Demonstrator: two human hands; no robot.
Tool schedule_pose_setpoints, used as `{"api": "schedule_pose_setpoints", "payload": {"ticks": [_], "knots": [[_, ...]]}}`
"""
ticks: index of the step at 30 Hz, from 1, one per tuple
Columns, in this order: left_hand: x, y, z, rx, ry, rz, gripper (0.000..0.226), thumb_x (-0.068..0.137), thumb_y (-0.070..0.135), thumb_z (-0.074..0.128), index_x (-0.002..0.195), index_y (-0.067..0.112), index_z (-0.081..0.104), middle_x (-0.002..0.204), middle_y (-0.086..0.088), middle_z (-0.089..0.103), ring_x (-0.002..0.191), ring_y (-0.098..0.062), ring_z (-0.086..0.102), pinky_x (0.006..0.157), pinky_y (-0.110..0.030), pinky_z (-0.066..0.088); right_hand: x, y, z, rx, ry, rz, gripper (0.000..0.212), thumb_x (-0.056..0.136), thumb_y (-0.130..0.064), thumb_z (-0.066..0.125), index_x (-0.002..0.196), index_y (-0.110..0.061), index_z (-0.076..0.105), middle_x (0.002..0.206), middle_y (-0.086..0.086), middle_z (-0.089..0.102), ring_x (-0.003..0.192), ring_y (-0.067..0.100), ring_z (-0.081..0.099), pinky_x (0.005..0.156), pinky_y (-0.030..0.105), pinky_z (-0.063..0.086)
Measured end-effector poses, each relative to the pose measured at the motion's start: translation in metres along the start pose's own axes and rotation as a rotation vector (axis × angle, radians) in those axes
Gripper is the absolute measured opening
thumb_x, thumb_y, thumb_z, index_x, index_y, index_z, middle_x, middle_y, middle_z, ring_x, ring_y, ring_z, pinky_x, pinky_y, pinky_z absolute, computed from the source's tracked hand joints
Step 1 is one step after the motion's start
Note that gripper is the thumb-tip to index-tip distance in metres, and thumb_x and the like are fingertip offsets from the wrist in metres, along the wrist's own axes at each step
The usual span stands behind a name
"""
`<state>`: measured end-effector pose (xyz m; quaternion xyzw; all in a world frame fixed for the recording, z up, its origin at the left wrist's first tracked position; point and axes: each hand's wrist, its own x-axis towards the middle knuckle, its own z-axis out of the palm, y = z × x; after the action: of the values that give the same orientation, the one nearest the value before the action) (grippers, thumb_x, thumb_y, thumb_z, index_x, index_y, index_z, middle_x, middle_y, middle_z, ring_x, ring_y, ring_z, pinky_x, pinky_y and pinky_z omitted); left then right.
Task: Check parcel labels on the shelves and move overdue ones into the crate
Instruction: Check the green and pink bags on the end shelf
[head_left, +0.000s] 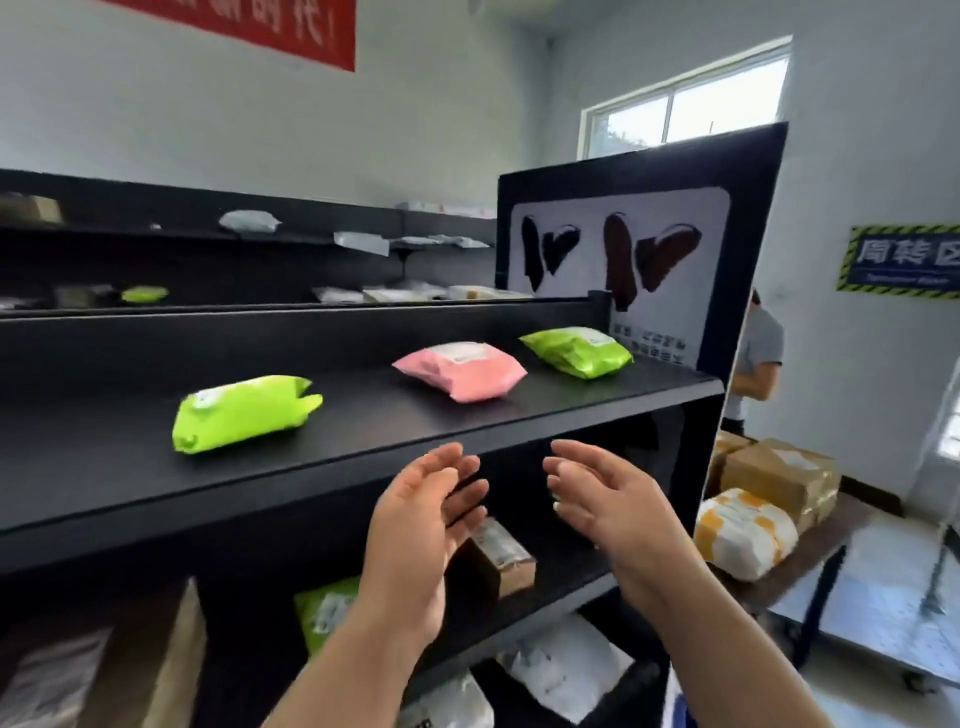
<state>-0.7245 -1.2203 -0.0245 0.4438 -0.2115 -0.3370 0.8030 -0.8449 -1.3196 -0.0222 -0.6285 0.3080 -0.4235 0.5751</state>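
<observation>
On the top black shelf lie three soft parcels: a lime green one at the left, a pink one in the middle, and a second green one at the right. Each shows a white label on top. My left hand and my right hand are raised just below the shelf's front edge, palms facing each other, fingers apart, holding nothing. They are under the pink parcel and do not touch it. No crate is in view.
Lower shelves hold a small brown box, a green parcel and white bags. A second black rack with parcels stands behind. At the right, a cart carries cardboard boxes; a person stands beyond.
</observation>
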Motion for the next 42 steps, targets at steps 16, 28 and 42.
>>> {"api": "schedule_pose_setpoints", "payload": {"ticks": [16,28,42], "knots": [[0.107,0.158,-0.188,0.367,0.343,0.027,0.006,0.089,0.001,0.05,0.085,0.0,0.054,0.087,-0.012,0.058,0.071,-0.019,0.051,0.065,-0.031,0.04,0.104,-0.013,0.263,-0.084,-0.184,0.054,0.036,0.096,-0.019,0.055,0.13,-0.01,0.059,0.123,0.003,0.06,0.107,0.013,0.051,0.088,0.024,0.036],[0.112,0.167,-0.21,0.351,0.221,-0.069,0.015,0.096,0.002,0.048,0.104,-0.004,0.06,0.098,-0.014,0.068,0.086,-0.02,0.066,0.078,-0.032,0.054,0.1,-0.004,0.282,0.018,-0.201,0.194,0.015,0.086,-0.018,0.068,0.081,-0.005,0.061,0.081,0.009,0.054,0.08,0.022,0.054,0.073,0.036,0.052],[0.037,0.137,-0.232,0.327,0.084,0.158,0.06,0.08,-0.02,0.056,0.126,0.018,0.058,0.116,0.004,0.067,0.105,-0.018,0.067,0.076,-0.033,0.057,0.023,0.012,0.256,0.22,-0.162,0.12,0.043,0.074,-0.036,0.079,0.108,-0.014,0.066,0.097,0.01,0.076,0.082,0.022,0.072,0.079,0.042,0.057]]}}
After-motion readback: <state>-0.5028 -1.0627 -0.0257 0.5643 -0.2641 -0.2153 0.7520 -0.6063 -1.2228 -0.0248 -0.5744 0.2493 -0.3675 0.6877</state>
